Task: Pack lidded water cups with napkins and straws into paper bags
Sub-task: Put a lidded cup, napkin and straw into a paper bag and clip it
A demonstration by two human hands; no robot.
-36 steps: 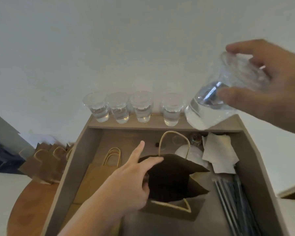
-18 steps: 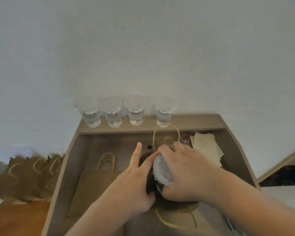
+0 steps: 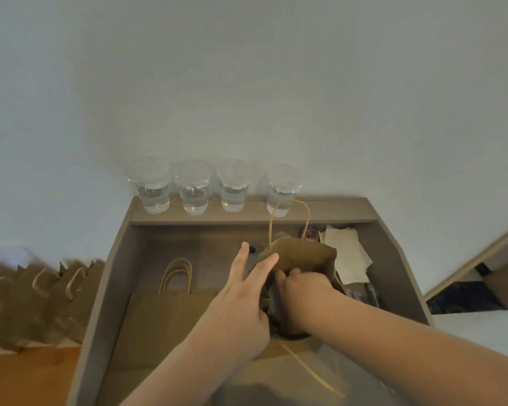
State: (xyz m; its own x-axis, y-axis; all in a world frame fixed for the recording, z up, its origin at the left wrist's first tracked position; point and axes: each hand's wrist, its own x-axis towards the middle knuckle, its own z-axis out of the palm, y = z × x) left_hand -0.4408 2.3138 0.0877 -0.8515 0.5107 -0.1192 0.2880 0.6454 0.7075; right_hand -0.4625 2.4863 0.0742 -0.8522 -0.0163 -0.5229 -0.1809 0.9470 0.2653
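Four lidded water cups (image 3: pixel 232 186) stand in a row along the back ledge (image 3: pixel 338 210) of the bench (image 3: pixel 393 259), tight to the wall. I judge that keeps them clear of the working hollow until each is wanted. At the middle of the bench stands one open paper bag (image 3: pixel 302 253), leaning toward the back right corner. I have the left hand (image 3: pixel 241 306) on its left wall, the two fingers I can see stretched straight, bracing the mouth apart, I think, so the paper does not fold in. The thumb is hidden, so I cannot tell whether it hooks the rim. The right hand (image 3: pixel 302 291) is sunk into the bag's mouth, knuckles up and fingers bent downward. What they close on, if anything, the paper hides, so I cannot say whether a cup is in there or how it sits. Napkins (image 3: pixel 346 253) lie in the back right corner, just beside the bag, handy for the next reach. Nearer me along the right edge, a dark bundle (image 3: pixel 361 294) that may be the straws is blurred and partly covered by my right forearm. Flat bags (image 3: pixel 165 317) lie stacked at the left edge, handles toward the ledge, and more bags (image 3: pixel 41 300) stand off the bench to the left, too blurred to count.
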